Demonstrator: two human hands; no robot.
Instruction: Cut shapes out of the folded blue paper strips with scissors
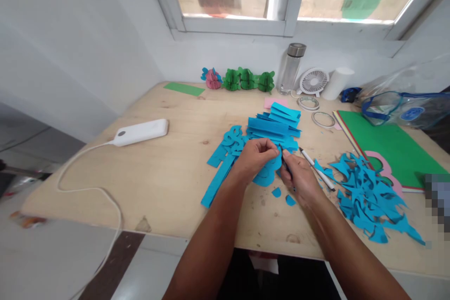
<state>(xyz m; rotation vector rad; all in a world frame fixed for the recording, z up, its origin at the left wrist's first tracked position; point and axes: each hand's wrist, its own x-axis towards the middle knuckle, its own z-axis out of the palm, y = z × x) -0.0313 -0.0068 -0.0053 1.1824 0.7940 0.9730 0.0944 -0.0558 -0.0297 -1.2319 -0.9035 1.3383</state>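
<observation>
Blue paper sits at the middle of everything here: a round-edged piece (264, 177) hangs between the two hands, just above the near part of the worktop (168, 183). From where I stand, the left hand (262, 153) has its thumb and fingers pinched together on the piece's upper edge. The right hand (298, 174) is closed round a small dark tool (285, 165), perhaps scissors, whose tip points away from the person and meets the paper's right edge.

That meeting is the relation that matters: the piece lies to the left of the right hand and below the left fingers, its lobed lower edge turned toward the person. The tool runs along its right side rather than across its middle, and the right hand is the nearer to that edge.

Much is hard to make out. The right fingers cover most of the tool, so I can't tell how far its blades, if it has any, stand apart. The left hand hides the piece's top. Beyond lies a folded stack (269, 127); a pen (317, 168) and heaped scraps (367, 199) lie to the right. At the far right, something is blurred into blocks.
</observation>
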